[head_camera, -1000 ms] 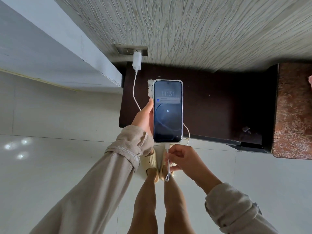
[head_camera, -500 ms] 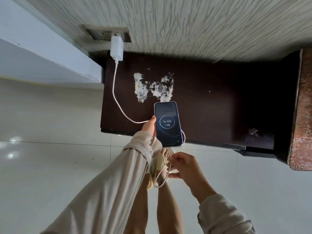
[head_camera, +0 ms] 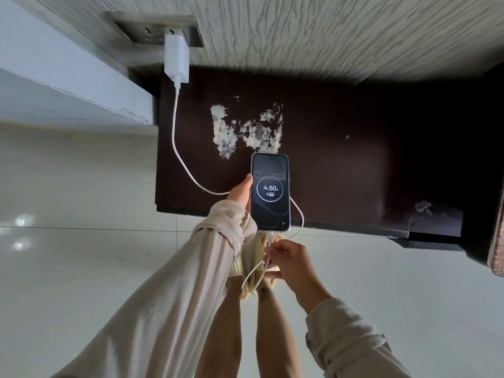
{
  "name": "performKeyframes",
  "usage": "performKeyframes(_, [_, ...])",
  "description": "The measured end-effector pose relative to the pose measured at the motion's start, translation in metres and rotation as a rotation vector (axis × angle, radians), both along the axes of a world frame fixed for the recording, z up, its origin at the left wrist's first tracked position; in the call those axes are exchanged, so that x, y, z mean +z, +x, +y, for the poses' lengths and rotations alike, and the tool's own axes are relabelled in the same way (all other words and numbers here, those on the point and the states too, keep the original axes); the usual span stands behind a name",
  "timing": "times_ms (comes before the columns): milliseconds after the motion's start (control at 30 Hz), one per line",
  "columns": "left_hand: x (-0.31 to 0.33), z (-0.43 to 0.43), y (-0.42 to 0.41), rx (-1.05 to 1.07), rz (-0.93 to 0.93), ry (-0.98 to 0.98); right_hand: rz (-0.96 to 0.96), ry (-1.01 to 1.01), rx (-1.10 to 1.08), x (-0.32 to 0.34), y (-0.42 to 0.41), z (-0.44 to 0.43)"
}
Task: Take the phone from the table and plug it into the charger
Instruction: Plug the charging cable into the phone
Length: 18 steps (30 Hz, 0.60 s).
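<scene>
The phone (head_camera: 270,190) is held screen-up over the front edge of the dark table (head_camera: 354,159), its screen lit with a charging ring reading 4.50. My left hand (head_camera: 241,190) grips its left side. A white cable (head_camera: 178,148) runs from the white charger (head_camera: 176,60) in the wall socket (head_camera: 158,30), passes behind the phone and loops into its bottom port. My right hand (head_camera: 285,259) pinches the cable just below the plug.
The tabletop has a patch of peeled white finish (head_camera: 245,129) behind the phone. A white wall ledge (head_camera: 68,85) lies left, a brown patterned surface (head_camera: 497,241) at the right edge. Glossy floor tiles (head_camera: 81,268), my legs and yellow slippers (head_camera: 249,268) are below.
The phone has come down from near the camera to just above the table's front edge. Its screen switched from the lock screen to the charging ring. The view shifted closer to the socket.
</scene>
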State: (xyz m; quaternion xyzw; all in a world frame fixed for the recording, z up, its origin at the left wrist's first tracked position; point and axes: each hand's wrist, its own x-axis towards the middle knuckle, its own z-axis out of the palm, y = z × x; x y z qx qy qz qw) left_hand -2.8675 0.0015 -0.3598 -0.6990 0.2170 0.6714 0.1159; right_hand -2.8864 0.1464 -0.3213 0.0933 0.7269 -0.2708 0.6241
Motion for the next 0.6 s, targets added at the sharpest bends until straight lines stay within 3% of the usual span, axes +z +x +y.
performKeyframes(133, [-0.004, 0.002, 0.008, -0.216, -0.093, -0.073, 0.118, 0.099, 0.061, -0.015, 0.014, -0.004])
performKeyframes(467, [-0.019, 0.01, 0.027, -0.393, -0.024, -0.15, 0.376, 0.139, 0.108, -0.049, 0.028, -0.016])
performKeyframes(600, [-0.014, 0.012, 0.029, -0.353, 0.024, -0.123, 0.311, 0.131, 0.218, -0.054, 0.012, -0.023])
